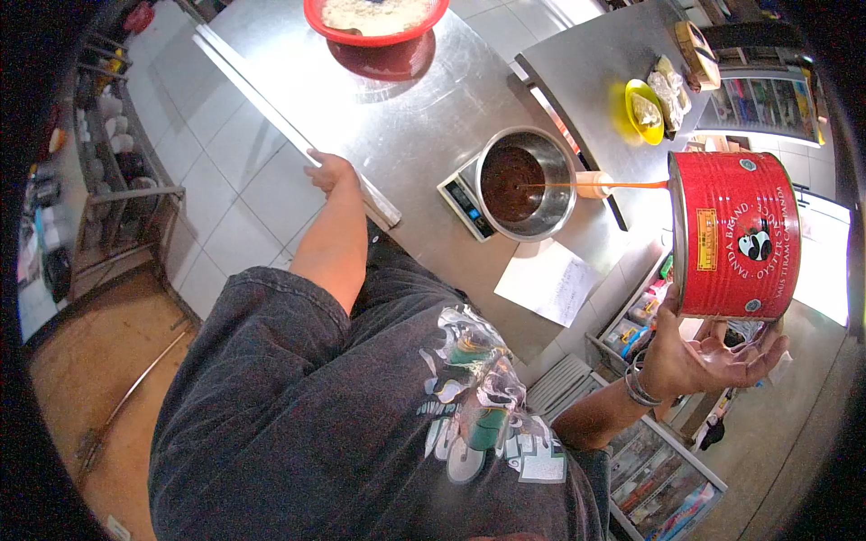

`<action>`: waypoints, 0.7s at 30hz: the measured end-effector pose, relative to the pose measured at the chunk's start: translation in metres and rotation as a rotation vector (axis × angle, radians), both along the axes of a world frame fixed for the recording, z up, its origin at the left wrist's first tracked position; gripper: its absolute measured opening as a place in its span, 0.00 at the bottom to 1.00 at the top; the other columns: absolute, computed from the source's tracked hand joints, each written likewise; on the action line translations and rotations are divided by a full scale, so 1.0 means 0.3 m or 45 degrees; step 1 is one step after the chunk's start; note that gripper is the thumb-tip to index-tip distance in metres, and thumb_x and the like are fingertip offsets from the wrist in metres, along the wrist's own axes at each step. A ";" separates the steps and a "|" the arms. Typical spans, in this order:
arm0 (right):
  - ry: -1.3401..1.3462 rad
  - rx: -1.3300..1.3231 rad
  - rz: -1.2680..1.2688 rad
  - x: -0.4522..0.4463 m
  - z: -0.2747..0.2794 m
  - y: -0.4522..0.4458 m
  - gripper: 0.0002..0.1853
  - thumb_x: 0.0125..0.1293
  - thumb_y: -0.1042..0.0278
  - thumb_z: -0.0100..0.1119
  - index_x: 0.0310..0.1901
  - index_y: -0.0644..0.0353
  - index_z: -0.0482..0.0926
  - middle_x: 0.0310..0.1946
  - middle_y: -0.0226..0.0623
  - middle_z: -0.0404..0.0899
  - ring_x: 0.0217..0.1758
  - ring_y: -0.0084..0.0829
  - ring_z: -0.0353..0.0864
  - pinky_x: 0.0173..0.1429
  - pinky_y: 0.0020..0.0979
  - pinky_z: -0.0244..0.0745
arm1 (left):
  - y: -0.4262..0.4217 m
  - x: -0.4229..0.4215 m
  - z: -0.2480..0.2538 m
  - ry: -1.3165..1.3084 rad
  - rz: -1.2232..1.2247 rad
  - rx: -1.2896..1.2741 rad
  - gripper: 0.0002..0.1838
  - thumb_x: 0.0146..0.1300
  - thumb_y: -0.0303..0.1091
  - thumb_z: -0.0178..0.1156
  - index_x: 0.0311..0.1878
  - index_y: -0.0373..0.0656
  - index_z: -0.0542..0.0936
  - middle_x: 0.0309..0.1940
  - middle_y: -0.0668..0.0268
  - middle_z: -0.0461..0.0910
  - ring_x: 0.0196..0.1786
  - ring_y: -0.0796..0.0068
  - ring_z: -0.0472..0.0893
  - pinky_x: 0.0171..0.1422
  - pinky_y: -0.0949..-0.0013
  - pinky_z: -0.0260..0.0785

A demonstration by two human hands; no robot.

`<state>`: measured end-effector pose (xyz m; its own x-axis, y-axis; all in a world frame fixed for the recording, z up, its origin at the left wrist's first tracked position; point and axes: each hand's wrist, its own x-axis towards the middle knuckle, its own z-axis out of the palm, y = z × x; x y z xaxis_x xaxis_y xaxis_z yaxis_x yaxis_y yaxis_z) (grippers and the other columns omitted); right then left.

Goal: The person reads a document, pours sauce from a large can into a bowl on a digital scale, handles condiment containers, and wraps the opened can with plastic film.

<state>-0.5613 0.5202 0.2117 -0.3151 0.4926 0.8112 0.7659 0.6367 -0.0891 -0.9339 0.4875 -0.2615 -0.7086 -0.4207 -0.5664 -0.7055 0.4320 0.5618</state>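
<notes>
My right hand supports a big red can with a panda label, its fingers partly spread against the can's lower side. From the can's rim a thin brown stream runs into a round metal bowl, where dark brown liquid covers the bottom. The bowl sits on a digital scale, whose lit display is too small to read. At the metal table's edge, my left hand rests with its fingers a little apart, holding nothing.
A paper sheet lies beside the bowl. On the metal table stands a red basin of pale food. A second table bears a yellow plate and plastic bags. A pale bottle-like item is behind the stream.
</notes>
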 end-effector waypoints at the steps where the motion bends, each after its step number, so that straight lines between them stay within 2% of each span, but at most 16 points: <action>1: -0.048 0.023 -0.002 0.008 0.001 0.000 0.65 0.37 0.76 0.81 0.76 0.55 0.45 0.74 0.54 0.52 0.76 0.57 0.60 0.73 0.58 0.73 | 0.000 -0.002 -0.004 0.001 0.004 -0.006 0.43 0.73 0.71 0.36 0.76 0.45 0.64 0.67 0.42 0.71 0.68 0.39 0.73 0.73 0.35 0.56; 5: -0.110 0.052 -0.019 0.012 0.005 -0.002 0.63 0.40 0.74 0.81 0.76 0.48 0.48 0.75 0.51 0.48 0.77 0.56 0.58 0.73 0.57 0.73 | 0.002 -0.001 0.003 0.005 0.010 -0.026 0.43 0.73 0.71 0.35 0.76 0.44 0.64 0.67 0.41 0.70 0.68 0.39 0.73 0.73 0.34 0.57; 8: 0.001 -0.032 -0.021 -0.002 0.012 -0.004 0.63 0.40 0.72 0.81 0.76 0.50 0.47 0.75 0.50 0.48 0.78 0.55 0.58 0.73 0.55 0.74 | 0.005 0.003 0.013 0.019 0.027 -0.040 0.43 0.73 0.71 0.36 0.76 0.44 0.64 0.67 0.41 0.70 0.68 0.39 0.73 0.72 0.35 0.58; 11: -0.153 0.109 -0.031 0.017 0.015 0.000 0.65 0.39 0.70 0.83 0.75 0.58 0.44 0.73 0.53 0.52 0.76 0.55 0.61 0.74 0.53 0.74 | 0.003 0.009 0.031 0.033 0.015 -0.038 0.44 0.73 0.71 0.36 0.76 0.43 0.64 0.67 0.40 0.71 0.67 0.38 0.73 0.72 0.36 0.60; 13: -0.021 0.045 -0.055 -0.005 0.018 -0.007 0.67 0.38 0.68 0.84 0.75 0.64 0.43 0.72 0.55 0.56 0.75 0.54 0.63 0.73 0.53 0.75 | 0.000 0.010 0.025 0.047 0.005 -0.037 0.44 0.73 0.71 0.36 0.76 0.43 0.64 0.66 0.40 0.71 0.67 0.38 0.74 0.71 0.36 0.60; 17: 0.030 0.023 -0.090 -0.014 0.024 -0.011 0.67 0.37 0.68 0.85 0.75 0.63 0.44 0.72 0.55 0.57 0.74 0.53 0.64 0.71 0.53 0.77 | -0.002 0.010 0.042 0.053 -0.015 -0.038 0.44 0.73 0.70 0.36 0.75 0.42 0.65 0.65 0.39 0.72 0.65 0.37 0.75 0.70 0.36 0.62; 19: -0.017 0.049 -0.089 -0.013 0.026 -0.010 0.69 0.32 0.73 0.88 0.75 0.59 0.46 0.72 0.55 0.57 0.76 0.51 0.61 0.66 0.49 0.84 | -0.001 0.007 0.021 0.057 -0.011 -0.045 0.44 0.73 0.70 0.36 0.75 0.42 0.65 0.65 0.39 0.72 0.65 0.37 0.75 0.70 0.36 0.62; 21: 0.009 0.041 -0.061 -0.011 0.026 -0.010 0.69 0.32 0.73 0.88 0.74 0.59 0.47 0.72 0.55 0.57 0.75 0.51 0.61 0.66 0.49 0.84 | 0.000 0.006 0.019 0.060 -0.006 -0.053 0.43 0.73 0.70 0.36 0.75 0.42 0.65 0.65 0.40 0.73 0.64 0.37 0.76 0.69 0.36 0.63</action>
<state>-0.5645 0.5171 0.2194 -0.2860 0.4805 0.8290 0.7949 0.6022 -0.0748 -0.9321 0.4874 -0.2556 -0.7363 -0.4396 -0.5144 -0.6764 0.4589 0.5762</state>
